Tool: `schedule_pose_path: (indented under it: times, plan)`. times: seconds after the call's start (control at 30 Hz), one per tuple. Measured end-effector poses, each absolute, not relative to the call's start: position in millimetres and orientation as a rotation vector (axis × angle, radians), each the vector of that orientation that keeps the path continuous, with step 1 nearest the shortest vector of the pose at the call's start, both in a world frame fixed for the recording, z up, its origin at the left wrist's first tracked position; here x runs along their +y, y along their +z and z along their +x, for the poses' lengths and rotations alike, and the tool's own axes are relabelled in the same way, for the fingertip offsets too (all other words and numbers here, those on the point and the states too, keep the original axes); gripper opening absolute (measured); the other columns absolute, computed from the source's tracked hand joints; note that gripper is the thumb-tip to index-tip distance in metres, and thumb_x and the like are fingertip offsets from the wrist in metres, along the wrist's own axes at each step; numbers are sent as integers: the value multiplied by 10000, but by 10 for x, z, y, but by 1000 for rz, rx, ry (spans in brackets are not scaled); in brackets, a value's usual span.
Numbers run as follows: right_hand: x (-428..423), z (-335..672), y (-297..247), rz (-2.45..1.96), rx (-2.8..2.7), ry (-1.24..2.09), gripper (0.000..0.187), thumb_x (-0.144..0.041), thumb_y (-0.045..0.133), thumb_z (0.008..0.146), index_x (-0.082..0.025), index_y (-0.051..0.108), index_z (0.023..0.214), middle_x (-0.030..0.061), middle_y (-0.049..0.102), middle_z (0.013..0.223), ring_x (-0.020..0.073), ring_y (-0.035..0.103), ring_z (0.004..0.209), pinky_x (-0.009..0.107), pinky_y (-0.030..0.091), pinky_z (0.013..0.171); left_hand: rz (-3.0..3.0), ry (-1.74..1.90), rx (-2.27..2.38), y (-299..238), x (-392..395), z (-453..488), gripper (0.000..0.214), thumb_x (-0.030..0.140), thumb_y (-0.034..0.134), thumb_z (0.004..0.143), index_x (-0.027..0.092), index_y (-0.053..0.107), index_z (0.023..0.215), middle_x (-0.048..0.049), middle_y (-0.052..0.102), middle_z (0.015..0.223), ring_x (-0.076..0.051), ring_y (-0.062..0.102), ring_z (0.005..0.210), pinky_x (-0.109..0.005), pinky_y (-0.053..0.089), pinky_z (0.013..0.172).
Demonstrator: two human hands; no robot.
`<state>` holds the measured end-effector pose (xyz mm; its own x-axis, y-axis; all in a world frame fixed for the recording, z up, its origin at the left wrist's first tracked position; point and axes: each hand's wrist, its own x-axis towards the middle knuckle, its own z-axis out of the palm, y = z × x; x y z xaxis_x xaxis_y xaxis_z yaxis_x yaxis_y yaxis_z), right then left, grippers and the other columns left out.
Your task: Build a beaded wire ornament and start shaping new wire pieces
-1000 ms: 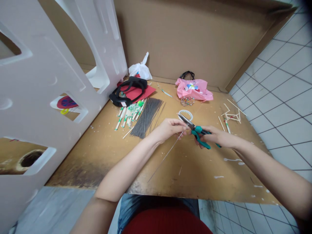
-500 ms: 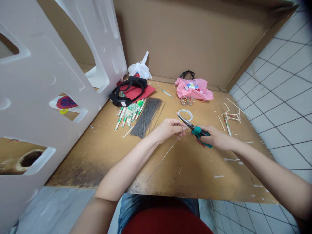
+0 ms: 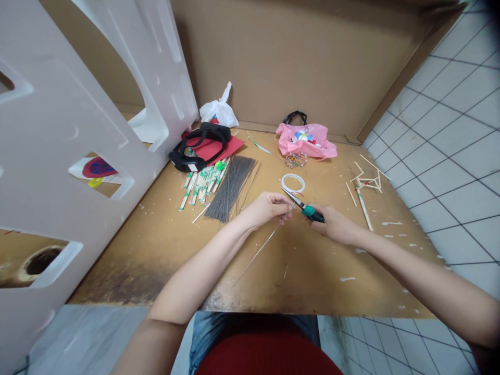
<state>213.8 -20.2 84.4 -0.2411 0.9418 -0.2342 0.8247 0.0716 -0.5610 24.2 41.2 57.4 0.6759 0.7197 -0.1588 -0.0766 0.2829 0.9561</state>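
Note:
My left hand (image 3: 271,209) is closed, pinching a thin metal wire (image 3: 261,248) whose long end slants down toward the table's front. My right hand (image 3: 334,223) grips a pair of pliers (image 3: 310,211) with green and black handles; its long-nosed jaws point up and left, beside my left fingertips. Whether the jaws are clamped on the wire I cannot tell. A white roll of tape (image 3: 292,183) lies just beyond the jaws. To the left of my left hand lies a dense bundle of grey wires (image 3: 229,190).
Wrapped chopsticks (image 3: 203,182) and a black headset (image 3: 201,147) on red paper (image 3: 234,146) lie at left. A pink bag (image 3: 308,138) stands at the back, with a stick frame (image 3: 367,182) at right. A white plastic panel (image 3: 128,172) walls the left side.
The pliers have turned in my right hand, their green handles now closer together and mostly covered by it. My left hand keeps its pinch on the wire. The whole view has shifted slightly.

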Motion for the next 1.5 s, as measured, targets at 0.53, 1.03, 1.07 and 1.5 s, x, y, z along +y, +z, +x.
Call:
schedule_pose_path:
  times: [0.53,1.03,1.07,1.5]
  plan:
    - [-14,2417,661,-2136,-2061,727,169,-279,468,704,-201,536,838,5,541,596,142,487,512,248,314,487,1110,687,707,551,623,91,222,245,726,600,94,649,742,-17,632,599,-71,562,493,-187,464,488]
    - [-50,3071,761,-1633,-1814,1647,312,-352,525,722,-134,579,938,68,634,871,168,602,734,272,463,629,1071,1053,815,636,785,-108,306,313,750,584,122,652,802,-1,627,645,-68,557,545,-179,466,523]
    - [-49,3128,794,-1747,-1808,1494,346,-374,505,736,-139,570,982,74,635,880,176,600,738,277,456,625,1070,1066,813,641,790,-120,304,313,751,586,123,653,802,-1,625,651,-67,556,549,-177,465,520]
    - [-251,3276,-146,-2440,-1739,-160,473,-489,447,802,-169,581,1123,157,621,1048,302,530,1002,374,365,814,1035,972,856,446,806,21,336,300,780,546,105,644,783,1,609,656,-69,566,538,-177,482,510]
